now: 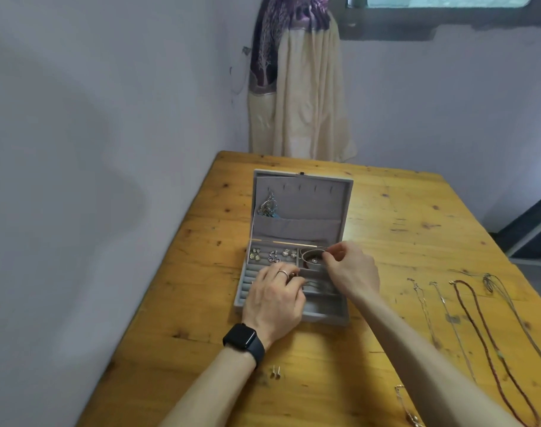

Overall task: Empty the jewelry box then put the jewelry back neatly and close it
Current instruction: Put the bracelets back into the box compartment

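A grey velvet jewelry box [327,317] lies open on the wooden table, its lid [303,208] upright with a silver pendant [267,206] hanging on one hook. Several earrings [272,255] sit in the box's upper left compartments. My right hand [350,271] pinches a thin bangle [312,252] over the upper right compartment. My left hand [274,295], with a ring on one finger, rests over the ring rolls with curled fingers on small jewelry in the middle compartment; what it holds is hidden. Several necklaces [478,331] lie stretched out on the table at the right.
A pair of small stud earrings [276,372] lies on the table near my left wrist. Another chain [406,406] lies at the front edge. A curtain [297,87] hangs behind the table's far corner. A black watch [243,339] is on my left wrist.
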Demonstrator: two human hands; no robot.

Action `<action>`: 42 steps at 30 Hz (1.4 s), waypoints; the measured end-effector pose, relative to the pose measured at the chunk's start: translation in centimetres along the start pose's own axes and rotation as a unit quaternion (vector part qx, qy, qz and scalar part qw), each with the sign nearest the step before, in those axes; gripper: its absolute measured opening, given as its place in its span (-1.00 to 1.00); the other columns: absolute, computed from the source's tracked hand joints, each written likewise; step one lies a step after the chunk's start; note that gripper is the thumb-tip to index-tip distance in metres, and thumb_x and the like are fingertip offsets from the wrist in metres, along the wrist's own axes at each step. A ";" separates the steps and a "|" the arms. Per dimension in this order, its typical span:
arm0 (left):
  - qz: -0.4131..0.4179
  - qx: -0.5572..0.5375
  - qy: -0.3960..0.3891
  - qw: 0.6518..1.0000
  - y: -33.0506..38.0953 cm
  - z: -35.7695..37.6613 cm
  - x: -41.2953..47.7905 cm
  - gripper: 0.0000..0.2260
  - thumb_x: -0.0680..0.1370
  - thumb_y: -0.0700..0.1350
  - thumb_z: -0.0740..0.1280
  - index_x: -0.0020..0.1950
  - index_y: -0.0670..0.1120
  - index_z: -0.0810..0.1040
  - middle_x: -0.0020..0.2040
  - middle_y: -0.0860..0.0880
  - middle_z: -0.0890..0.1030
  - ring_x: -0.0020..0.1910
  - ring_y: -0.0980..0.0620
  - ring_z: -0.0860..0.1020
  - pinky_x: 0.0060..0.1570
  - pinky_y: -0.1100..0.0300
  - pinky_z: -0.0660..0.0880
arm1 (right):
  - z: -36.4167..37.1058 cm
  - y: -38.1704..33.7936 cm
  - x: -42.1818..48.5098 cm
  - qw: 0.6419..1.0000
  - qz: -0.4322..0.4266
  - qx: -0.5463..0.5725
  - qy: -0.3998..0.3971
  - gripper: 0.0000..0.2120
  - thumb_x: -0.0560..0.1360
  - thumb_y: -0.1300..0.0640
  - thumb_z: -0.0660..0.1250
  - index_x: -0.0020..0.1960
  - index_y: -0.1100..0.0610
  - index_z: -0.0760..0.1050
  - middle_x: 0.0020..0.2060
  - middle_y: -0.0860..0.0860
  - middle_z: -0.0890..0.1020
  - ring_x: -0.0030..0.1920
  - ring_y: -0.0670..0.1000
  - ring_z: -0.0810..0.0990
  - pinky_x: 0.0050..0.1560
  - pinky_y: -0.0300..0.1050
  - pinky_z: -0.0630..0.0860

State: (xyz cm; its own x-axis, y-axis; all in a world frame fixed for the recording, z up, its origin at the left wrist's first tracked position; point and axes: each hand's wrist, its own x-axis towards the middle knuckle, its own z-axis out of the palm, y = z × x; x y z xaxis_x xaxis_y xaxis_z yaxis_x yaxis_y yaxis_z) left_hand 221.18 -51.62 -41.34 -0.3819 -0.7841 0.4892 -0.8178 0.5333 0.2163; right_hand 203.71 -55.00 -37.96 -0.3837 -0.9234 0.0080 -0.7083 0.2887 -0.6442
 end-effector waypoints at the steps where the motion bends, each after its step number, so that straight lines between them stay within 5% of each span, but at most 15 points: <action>1: 0.000 -0.001 0.001 1.000 0.0 0.0 0.0 -0.75 0.53 -0.04 0.24 0.03 -0.05 0.68 0.08 -0.01 0.63 0.13 0.00 0.53 0.13 0.04 0.51 | -0.1 -0.1 -0.1 1.000 0.001 -0.024 0.010 -0.81 0.53 -0.13 0.33 0.05 -0.06 0.59 -0.03 -0.02 0.69 0.03 0.12 0.62 -0.10 -0.10 0.42; 12: -0.002 -0.002 -0.006 1.000 -0.1 0.1 0.0 -0.75 0.52 -0.05 0.23 0.02 -0.05 0.69 0.08 -0.01 0.62 0.13 -0.01 0.53 0.11 0.01 0.51 | -0.6 -0.4 -1.1 0.973 -0.098 -0.191 0.082 -0.80 0.56 -0.06 0.25 0.01 0.04 0.55 -0.09 0.04 0.64 -0.13 0.18 0.60 -0.22 -0.08 0.41; 24: -0.031 0.027 -0.039 0.998 -0.2 -1.6 2.9 -0.73 0.51 0.01 0.25 0.11 0.02 0.65 0.07 0.03 0.62 0.10 0.02 0.53 0.10 0.05 0.49 | -0.9 0.6 -0.3 0.991 -0.069 -0.110 0.025 -0.84 0.48 -0.02 0.36 0.03 -0.03 0.51 -0.02 -0.03 0.59 -0.06 0.11 0.58 -0.12 -0.06 0.50; 29: -0.022 0.131 -0.152 0.979 -0.3 -1.8 5.2 -0.65 0.59 0.10 0.13 0.21 0.07 0.62 0.31 0.02 0.50 0.29 -0.01 0.40 0.26 -0.01 0.34 | -1.5 1.8 -0.5 0.997 -0.079 -0.018 -0.012 -0.87 0.50 -0.03 0.42 0.03 -0.05 0.59 -0.10 -0.10 0.57 -0.08 -0.04 0.57 -0.13 -0.17 0.44; 33: -0.011 0.149 -0.176 0.973 -0.4 -1.2 5.6 -0.65 0.61 0.11 0.12 0.23 0.07 0.62 0.40 -0.01 0.44 0.34 -0.03 0.37 0.30 -0.02 0.31 | -2.3 2.6 -1.2 0.993 -0.115 -0.025 -0.022 -0.82 0.58 0.00 0.30 0.12 -0.06 0.64 0.03 -0.09 0.59 -0.01 0.00 0.59 -0.12 -0.15 0.44; 42: 0.013 0.156 -0.145 0.977 -0.3 -0.3 5.1 -0.73 0.52 0.08 0.25 0.12 0.11 0.67 0.19 -0.06 0.60 0.14 -0.08 0.52 0.08 -0.03 0.44 | -2.8 2.1 -2.9 0.964 -0.171 -0.185 -0.088 -0.64 0.60 0.02 0.13 0.34 0.00 0.51 0.31 -0.03 0.39 0.21 0.04 0.43 0.10 -0.02 0.52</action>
State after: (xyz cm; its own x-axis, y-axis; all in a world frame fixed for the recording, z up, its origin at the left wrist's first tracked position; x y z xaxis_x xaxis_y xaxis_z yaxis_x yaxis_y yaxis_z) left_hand 219.63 -55.69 -38.68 -0.4726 -0.8530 0.2212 -0.8807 0.4664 -0.0829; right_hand 201.64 -50.94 -37.18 -0.0070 -0.9998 0.0197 -0.9505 0.0005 -0.3108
